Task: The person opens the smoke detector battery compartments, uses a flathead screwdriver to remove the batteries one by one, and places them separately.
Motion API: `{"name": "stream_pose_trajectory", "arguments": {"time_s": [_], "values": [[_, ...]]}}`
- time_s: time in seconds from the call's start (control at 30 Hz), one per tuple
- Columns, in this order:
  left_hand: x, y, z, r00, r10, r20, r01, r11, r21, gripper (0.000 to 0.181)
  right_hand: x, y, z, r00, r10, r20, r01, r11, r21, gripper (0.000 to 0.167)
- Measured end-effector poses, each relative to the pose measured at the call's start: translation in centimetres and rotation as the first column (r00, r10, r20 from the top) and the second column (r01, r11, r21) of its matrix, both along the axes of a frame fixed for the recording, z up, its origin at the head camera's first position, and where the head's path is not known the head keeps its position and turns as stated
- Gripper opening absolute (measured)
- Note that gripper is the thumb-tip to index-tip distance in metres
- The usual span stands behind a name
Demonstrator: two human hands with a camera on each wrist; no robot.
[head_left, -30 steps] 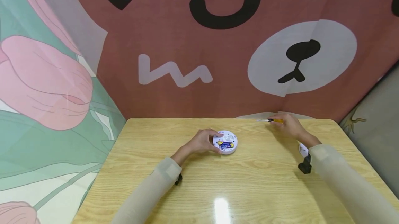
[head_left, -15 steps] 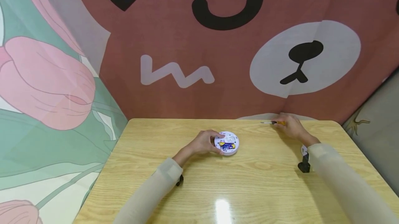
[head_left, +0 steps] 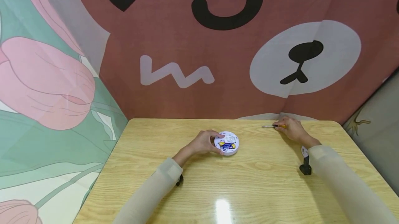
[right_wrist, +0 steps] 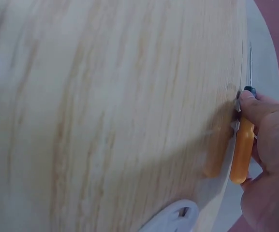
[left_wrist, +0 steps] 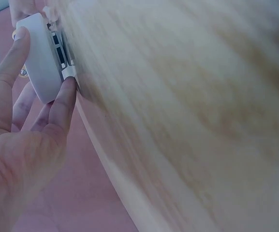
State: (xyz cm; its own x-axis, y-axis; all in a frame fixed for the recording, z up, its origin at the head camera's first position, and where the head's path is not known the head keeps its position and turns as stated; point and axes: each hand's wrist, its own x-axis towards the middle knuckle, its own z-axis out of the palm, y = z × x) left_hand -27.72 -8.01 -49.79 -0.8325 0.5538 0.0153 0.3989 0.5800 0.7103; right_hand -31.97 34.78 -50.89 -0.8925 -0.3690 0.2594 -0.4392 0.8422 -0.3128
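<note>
At the far side of the wood-grained table [head_left: 249,182], the right hand [head_left: 290,130] is now holding the orange-handled screwdriver [right_wrist: 243,147] slightly lower in the head view than half a second ago, the shaft [head_left: 267,126] pointing towards the person's left. The white round device [head_left: 227,143] is staying where it was, left of the tool and well apart from it, so I'm judging that the screwdriver isn't working on it at this moment. The left hand [head_left: 204,142] is gripping the device's rim between thumb and fingers, and blue-and-yellow batteries [head_left: 228,146] are showing in its upturned face. The right hand is closing narrowly round the screwdriver, thumb resting near the dark collar [right_wrist: 249,90]; whether the tool is touching the tabletop, I'm not able to tell. A white piece [right_wrist: 175,218] is lying near the right wrist.
</note>
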Motion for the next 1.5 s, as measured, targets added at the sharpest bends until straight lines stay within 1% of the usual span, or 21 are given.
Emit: {"name": "stream_pose_trajectory", "arguments": {"time_s": [0.2, 0.43, 0.87, 1.07, 1.2, 1.37, 1.5], "values": [[0.0, 0.0, 0.0, 1.000, -0.004, 0.000, 0.004, 1.000, 0.008, 0.070, 0.0, -0.1, 0.0, 1.000, -0.004, 0.026, 0.004, 1.000, 0.000, 0.023], [-0.1, 0.0, 0.0, 1.000, -0.010, -0.007, 0.010, 1.000, 0.003, 0.069, 0.1, -0.1, -0.3, 0.999, -0.018, 0.033, 0.018, 1.000, -0.020, 0.026], [0.0, 0.0, -0.1, 1.000, -0.014, -0.002, 0.015, 1.000, 0.016, 0.069, 0.3, 0.2, 0.3, 0.995, -0.044, 0.085, 0.046, 0.999, -0.020, 0.032], [0.1, 0.0, 0.0, 1.000, -0.008, -0.001, 0.008, 1.000, 0.011, 0.070, 0.5, 0.5, 0.5, 0.989, -0.077, 0.126, 0.082, 0.996, -0.031, 0.042], [0.2, 0.0, 0.1, 1.000, -0.004, -0.002, 0.004, 1.000, 0.014, 0.070, 0.8, 0.6, 0.8, 0.991, -0.073, 0.112, 0.076, 0.997, -0.024, 0.047], [0.2, 0.0, 0.2, 1.000, -0.008, -0.015, 0.008, 1.000, 0.013, 0.070, 1.1, 0.5, 1.5, 0.997, -0.050, 0.065, 0.051, 0.999, -0.006, 0.047], [0.2, 0.1, 0.2, 1.000, -0.004, -0.019, 0.004, 1.000, 0.005, 0.070, 1.4, 0.5, 2.3, 0.998, -0.030, 0.055, 0.031, 0.999, -0.008, 0.046]]}}
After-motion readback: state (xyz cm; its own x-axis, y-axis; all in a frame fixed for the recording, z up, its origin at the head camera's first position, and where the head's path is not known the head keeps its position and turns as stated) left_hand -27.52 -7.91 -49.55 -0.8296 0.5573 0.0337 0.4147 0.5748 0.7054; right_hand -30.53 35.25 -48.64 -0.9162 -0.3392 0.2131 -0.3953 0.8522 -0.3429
